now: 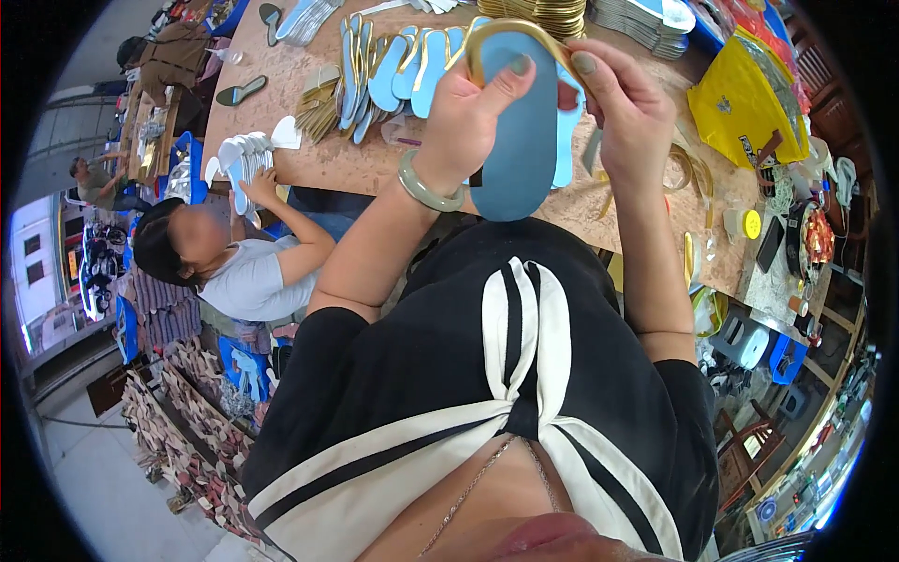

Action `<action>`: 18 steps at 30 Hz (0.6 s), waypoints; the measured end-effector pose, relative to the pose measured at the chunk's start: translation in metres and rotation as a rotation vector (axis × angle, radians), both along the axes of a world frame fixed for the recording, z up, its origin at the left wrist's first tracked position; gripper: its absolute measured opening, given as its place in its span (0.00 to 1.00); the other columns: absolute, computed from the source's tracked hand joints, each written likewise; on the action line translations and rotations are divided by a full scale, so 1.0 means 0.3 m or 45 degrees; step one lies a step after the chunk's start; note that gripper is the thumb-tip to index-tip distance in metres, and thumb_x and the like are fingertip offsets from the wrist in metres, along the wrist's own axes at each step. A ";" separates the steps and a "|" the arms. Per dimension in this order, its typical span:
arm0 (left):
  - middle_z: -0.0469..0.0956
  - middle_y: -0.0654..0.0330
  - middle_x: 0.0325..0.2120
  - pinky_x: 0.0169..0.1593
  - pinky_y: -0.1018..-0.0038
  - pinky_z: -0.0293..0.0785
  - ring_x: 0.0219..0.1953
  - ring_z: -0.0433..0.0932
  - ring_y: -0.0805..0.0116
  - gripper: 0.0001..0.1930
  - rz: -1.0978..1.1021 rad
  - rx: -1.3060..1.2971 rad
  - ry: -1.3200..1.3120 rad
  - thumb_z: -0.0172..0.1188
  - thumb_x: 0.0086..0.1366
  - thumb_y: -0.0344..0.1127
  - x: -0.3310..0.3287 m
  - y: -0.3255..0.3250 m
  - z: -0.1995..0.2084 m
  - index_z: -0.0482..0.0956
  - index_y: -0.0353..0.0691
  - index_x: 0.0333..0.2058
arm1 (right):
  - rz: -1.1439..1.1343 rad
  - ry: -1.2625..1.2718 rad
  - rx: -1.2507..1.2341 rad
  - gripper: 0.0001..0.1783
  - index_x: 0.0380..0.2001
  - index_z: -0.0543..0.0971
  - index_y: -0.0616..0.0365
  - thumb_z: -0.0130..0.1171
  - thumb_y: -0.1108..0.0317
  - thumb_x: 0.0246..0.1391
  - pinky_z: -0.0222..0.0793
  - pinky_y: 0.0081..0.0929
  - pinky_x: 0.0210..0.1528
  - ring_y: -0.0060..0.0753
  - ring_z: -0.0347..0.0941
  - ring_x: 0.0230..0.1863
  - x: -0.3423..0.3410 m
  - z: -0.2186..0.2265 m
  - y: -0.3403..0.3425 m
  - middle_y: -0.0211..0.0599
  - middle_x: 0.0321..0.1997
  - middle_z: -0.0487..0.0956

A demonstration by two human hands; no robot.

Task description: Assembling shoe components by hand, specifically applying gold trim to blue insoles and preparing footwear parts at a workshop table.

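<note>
Pinkish-tan tabletop (361,167) stretches in front of the person, crowded with blue and gold shoe parts. Nearest, the left hand (473,117) grips a blue sole (520,155), its thumb flat on the upper face and its fingers mostly hidden underneath. Opposite, the right hand (626,112) pinches narrowly at the sole's upper right edge, where a gold strip (510,28) curves around the top end. Thus the sole lies between both hands, above the table's near edge, its plain rounded end pointing toward the person.

On the table to the right, a small pot with a yellow lid (752,223) stands near the yellow bag (726,103), which has clear, silvery plastic in its mouth. Beyond the hands lie gold-edged blue soles (431,70) in a row. To the left, a co-worker (267,267) handles stacked soles (248,155); past them, a blue bin (194,161) holds pale pieces too small to tell.
</note>
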State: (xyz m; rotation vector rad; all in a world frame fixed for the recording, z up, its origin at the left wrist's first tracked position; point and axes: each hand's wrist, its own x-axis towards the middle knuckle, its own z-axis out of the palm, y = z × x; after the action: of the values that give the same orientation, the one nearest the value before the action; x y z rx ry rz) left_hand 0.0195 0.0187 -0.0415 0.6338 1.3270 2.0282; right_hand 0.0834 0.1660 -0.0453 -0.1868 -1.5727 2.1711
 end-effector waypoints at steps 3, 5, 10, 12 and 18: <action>0.79 0.58 0.35 0.39 0.78 0.75 0.36 0.78 0.74 0.14 0.143 0.149 0.094 0.51 0.66 0.40 -0.005 -0.005 -0.012 0.72 0.35 0.43 | -0.111 0.136 0.331 0.08 0.37 0.81 0.61 0.59 0.73 0.52 0.70 0.15 0.35 0.19 0.75 0.32 0.019 0.010 -0.035 0.32 0.32 0.81; 0.79 0.53 0.37 0.40 0.76 0.76 0.38 0.78 0.70 0.15 0.296 0.248 0.026 0.50 0.67 0.40 0.019 0.010 0.010 0.72 0.33 0.44 | -0.206 0.173 0.525 0.08 0.35 0.81 0.62 0.61 0.74 0.50 0.69 0.15 0.32 0.17 0.74 0.30 0.028 -0.020 -0.060 0.31 0.29 0.80; 0.78 0.48 0.39 0.44 0.73 0.76 0.40 0.78 0.65 0.17 0.279 0.315 0.027 0.49 0.67 0.41 0.022 0.002 0.007 0.71 0.31 0.44 | -0.156 0.048 0.643 0.09 0.37 0.81 0.62 0.59 0.74 0.52 0.67 0.14 0.34 0.17 0.73 0.32 0.049 -0.044 -0.084 0.30 0.32 0.80; 0.77 0.47 0.40 0.45 0.71 0.76 0.40 0.78 0.64 0.17 0.275 0.311 0.012 0.49 0.67 0.41 0.025 0.004 0.005 0.70 0.30 0.44 | -0.145 0.036 0.593 0.09 0.37 0.81 0.62 0.59 0.73 0.52 0.68 0.14 0.34 0.18 0.73 0.32 0.047 -0.046 -0.085 0.31 0.32 0.80; 0.78 0.48 0.39 0.48 0.71 0.73 0.41 0.78 0.65 0.13 0.333 0.076 0.014 0.57 0.61 0.31 0.048 0.002 -0.008 0.73 0.27 0.42 | -0.156 0.085 0.723 0.09 0.36 0.80 0.60 0.59 0.72 0.50 0.69 0.17 0.33 0.22 0.75 0.30 0.040 -0.070 -0.098 0.36 0.30 0.80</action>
State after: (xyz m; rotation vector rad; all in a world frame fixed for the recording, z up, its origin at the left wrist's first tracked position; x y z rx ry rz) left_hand 0.0339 0.0193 -0.0440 0.5198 1.4219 2.2826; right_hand 0.0954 0.1365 -0.0661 -0.0274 -2.0025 1.5467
